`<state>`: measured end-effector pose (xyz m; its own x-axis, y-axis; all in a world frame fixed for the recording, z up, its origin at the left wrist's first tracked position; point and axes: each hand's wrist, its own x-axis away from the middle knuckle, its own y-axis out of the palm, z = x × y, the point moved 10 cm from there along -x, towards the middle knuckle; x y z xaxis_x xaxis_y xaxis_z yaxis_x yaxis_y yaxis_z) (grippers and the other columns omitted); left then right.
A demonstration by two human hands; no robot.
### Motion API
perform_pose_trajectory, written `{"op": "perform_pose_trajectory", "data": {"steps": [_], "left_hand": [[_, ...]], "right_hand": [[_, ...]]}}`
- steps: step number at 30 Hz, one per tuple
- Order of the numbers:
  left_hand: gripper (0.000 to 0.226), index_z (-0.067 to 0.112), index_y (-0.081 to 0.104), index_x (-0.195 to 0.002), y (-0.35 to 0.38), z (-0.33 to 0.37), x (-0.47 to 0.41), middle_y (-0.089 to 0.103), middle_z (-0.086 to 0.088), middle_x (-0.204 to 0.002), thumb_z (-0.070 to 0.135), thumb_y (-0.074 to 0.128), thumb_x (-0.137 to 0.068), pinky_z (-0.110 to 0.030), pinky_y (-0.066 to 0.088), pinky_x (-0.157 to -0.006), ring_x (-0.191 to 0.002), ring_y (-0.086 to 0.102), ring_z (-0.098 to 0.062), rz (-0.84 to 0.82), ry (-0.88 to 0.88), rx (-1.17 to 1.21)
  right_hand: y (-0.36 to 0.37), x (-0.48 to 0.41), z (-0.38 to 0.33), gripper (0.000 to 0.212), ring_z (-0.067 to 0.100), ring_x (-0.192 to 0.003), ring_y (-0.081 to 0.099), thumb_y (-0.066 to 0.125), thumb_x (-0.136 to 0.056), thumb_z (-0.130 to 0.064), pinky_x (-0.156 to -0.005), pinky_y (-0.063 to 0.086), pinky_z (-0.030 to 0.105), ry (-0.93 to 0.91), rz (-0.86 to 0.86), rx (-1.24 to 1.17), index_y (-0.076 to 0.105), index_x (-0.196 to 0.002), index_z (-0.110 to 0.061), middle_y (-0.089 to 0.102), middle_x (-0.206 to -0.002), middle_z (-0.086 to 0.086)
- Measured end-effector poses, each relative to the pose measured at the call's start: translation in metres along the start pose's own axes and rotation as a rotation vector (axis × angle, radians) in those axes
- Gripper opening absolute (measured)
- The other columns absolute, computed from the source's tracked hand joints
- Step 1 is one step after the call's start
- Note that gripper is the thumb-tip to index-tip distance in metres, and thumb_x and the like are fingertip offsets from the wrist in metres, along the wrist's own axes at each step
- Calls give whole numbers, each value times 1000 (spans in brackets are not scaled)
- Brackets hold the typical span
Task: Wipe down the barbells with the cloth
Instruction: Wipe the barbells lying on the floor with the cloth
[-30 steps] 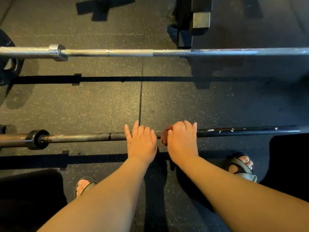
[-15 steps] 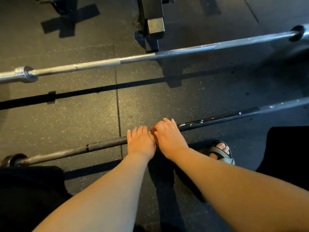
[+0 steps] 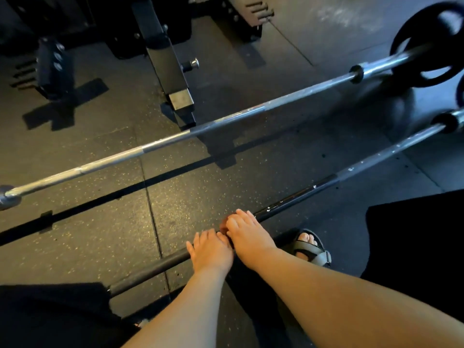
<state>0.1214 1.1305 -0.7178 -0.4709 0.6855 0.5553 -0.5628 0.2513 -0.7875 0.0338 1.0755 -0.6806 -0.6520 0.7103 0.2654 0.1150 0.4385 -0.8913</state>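
Observation:
Two barbells lie side by side on the rubber floor. The near dark barbell (image 3: 313, 188) runs from lower left to upper right. My right hand (image 3: 248, 234) grips a reddish-brown cloth (image 3: 223, 228) wrapped on this bar; only a small edge of the cloth shows. My left hand (image 3: 211, 252) rests on the same bar just left of it, fingers laid across the shaft and touching the right hand. The far silver barbell (image 3: 226, 119) lies untouched beyond them.
A black weight plate (image 3: 431, 46) sits on the far barbell's right end. A bench or rack foot (image 3: 175, 79) stands behind the far bar, with dark gear (image 3: 54, 69) at upper left. My sandalled foot (image 3: 310, 247) is right of my hands.
My view has swung to the right, bringing the bars' right ends into sight. My right hand with the cloth has slid right along the near bar, and my left hand has followed.

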Motion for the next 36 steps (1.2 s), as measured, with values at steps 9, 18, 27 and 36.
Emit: {"op": "perform_pose_trajectory", "data": {"steps": [9, 18, 27, 36], "left_hand": [[43, 22, 59, -129, 3, 0, -4, 61, 2, -130, 30, 25, -104, -47, 28, -118, -127, 51, -20, 168, 179, 73], [69, 15, 73, -103, -18, 14, 7, 73, -6, -108, 42, 11, -90, -50, 38, -109, -108, 62, -30, 343, 134, 141], [39, 26, 60, -130, -11, 10, 4, 60, 7, -134, 30, 29, -107, -36, 22, -115, -130, 47, -16, 215, 169, 66], [43, 26, 58, -135, -3, 13, -3, 59, 7, -138, 33, 27, -106, -38, 21, -117, -134, 46, -17, 227, 126, -8]], "right_hand": [[2, 0, 11, 54, 29, -156, 4, 35, -110, -32, -122, -11, 43, -26, 16, 131, 22, -160, -16, 23, -165, 8], [13, 0, 6, 58, 27, -157, -5, 46, -106, -24, -121, -12, 41, -39, 60, 119, 26, -160, -19, 21, -166, 2], [16, 6, 6, 59, 28, -157, -5, 45, -106, -23, -126, -8, 46, 8, 67, 76, 24, -161, -16, 21, -166, 2], [2, 9, 11, 55, 28, -157, -8, 43, -107, -21, -120, -17, 43, 48, 114, 31, 27, -159, -15, 20, -168, 4]]}}
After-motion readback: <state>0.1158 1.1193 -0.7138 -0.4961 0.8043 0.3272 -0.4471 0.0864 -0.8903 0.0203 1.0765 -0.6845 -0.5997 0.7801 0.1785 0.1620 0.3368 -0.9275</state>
